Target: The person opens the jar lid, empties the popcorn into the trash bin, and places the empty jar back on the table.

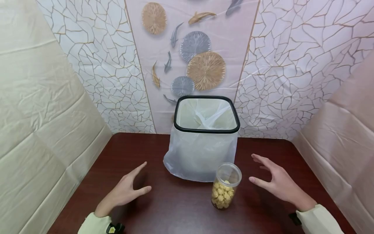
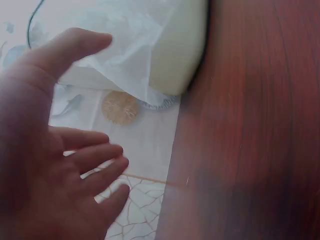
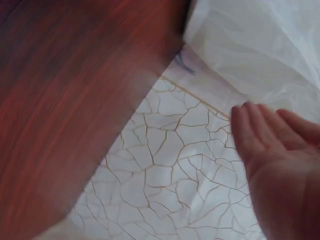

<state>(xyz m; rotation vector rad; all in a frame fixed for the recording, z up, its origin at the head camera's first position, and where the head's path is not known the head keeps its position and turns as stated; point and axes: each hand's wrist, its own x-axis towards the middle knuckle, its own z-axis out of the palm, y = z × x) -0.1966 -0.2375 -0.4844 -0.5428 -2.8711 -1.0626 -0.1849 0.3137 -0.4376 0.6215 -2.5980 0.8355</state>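
My left hand is held over the left part of the table, thumb spread from the fingers and nothing in its grasp. On the other side, my right hand is also spread and holds nothing; its thumb tip points toward a clear jar. The jar stands upright, partly filled with pale yellow, popcorn-like pieces, and no lid shows on its mouth. Behind it stands a pale bin with a black rim and a translucent liner bag hanging over its outside. In the left wrist view, the liner appears beyond the left thumb.
The dark red-brown table ends at a patterned backdrop with crackle lines, fish and round leaf shapes. Cream quilted panels, one on the left and one on the right, slope along the table's sides.
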